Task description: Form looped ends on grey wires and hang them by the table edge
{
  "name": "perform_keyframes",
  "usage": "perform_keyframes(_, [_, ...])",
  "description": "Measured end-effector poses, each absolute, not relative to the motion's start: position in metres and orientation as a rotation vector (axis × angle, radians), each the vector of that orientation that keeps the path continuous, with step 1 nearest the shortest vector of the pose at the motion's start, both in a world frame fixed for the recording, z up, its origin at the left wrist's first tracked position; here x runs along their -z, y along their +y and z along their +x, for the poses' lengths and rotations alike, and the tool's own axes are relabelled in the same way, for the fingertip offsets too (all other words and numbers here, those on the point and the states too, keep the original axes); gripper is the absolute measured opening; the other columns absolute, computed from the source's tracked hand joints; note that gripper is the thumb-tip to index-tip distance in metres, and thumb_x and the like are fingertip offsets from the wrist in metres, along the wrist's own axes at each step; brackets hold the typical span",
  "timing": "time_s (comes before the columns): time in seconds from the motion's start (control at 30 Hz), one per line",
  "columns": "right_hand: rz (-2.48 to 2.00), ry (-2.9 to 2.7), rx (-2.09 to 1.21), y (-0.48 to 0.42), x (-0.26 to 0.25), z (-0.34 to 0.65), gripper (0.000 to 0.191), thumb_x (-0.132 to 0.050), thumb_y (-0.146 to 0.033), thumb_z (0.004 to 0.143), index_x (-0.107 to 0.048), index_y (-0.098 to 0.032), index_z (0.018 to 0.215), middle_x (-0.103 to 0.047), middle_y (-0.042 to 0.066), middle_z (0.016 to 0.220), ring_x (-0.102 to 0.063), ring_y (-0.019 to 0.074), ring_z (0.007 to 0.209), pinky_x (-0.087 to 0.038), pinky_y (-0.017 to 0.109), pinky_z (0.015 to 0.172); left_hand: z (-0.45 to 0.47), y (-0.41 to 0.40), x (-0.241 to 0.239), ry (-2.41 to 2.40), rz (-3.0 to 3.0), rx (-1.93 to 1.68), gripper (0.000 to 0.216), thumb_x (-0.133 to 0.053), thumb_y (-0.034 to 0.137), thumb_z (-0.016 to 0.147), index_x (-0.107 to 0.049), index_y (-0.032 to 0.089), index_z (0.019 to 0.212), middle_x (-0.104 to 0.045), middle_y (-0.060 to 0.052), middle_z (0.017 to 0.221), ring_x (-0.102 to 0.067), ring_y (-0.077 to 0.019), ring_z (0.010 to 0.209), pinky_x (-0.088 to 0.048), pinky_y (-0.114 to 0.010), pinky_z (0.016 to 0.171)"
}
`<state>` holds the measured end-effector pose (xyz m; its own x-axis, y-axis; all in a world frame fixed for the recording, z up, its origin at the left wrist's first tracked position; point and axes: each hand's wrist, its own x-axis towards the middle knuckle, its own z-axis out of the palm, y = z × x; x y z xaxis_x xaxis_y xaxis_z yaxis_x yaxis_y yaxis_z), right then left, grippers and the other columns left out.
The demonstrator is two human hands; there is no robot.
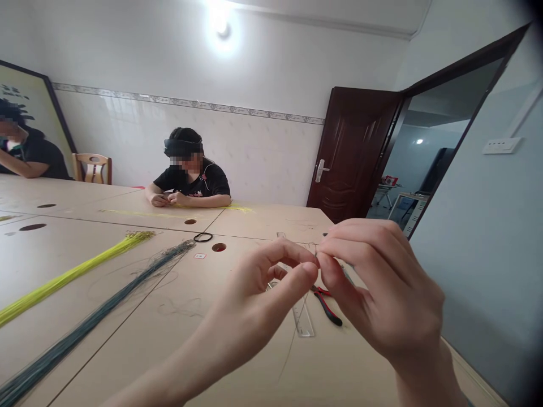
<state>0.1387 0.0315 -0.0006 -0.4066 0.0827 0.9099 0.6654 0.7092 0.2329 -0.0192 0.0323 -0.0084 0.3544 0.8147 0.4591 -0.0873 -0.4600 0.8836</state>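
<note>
My left hand [263, 288] and my right hand [373, 282] are raised above the table, fingertips meeting. Both pinch a thin wire [314, 251] between thumb and forefinger; a fine strand trails down from it toward the table. Below the hands lie a clear ruler [303, 319] and red-and-black pliers [327, 305] on the beige table [169, 328].
A long bundle of dark green wires [97, 316] and a yellow-green bundle [68, 275] lie to the left. A black ring [202, 237] sits by a cable hole [219, 247]. One person sits across the table; another is at far left. An open brown door [352, 152] stands at the right.
</note>
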Motion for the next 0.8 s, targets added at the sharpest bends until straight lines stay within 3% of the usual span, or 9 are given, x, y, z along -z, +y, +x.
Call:
perform_keyframes(0.47, [-0.594, -1.965, 0.876, 0.0302, -0.0020, 0.1398, 0.007, -0.058, -0.008, 0.081, -0.058, -0.014, 0.084, -0.064, 0.006, 0.083, -0.056, 0.0198, 0.084, -0.045, 0.040, 0.078, -0.0174, 0.0341, 0.0108, 0.877, 1.941, -1.457, 0.015, -0.053, 0.022, 0.083, -0.059, 0.020, 0.069, -0.061, 0.004, 0.068, -0.053, -0.0126, 0.067, -0.039, -0.027, 0.065])
perform_keyframes(0.8, [-0.566, -1.926, 0.901, 0.0319, 0.0007, 0.1389, 0.008, -0.062, -0.011, 0.078, -0.056, -0.016, 0.074, -0.061, 0.003, 0.075, -0.059, 0.0199, 0.083, -0.047, 0.040, 0.079, -0.0161, 0.0303, 0.0130, 0.894, 1.975, -1.528, 0.016, -0.054, 0.013, 0.078, -0.058, 0.021, 0.065, -0.055, 0.005, 0.065, -0.049, -0.0112, 0.065, -0.039, -0.024, 0.061])
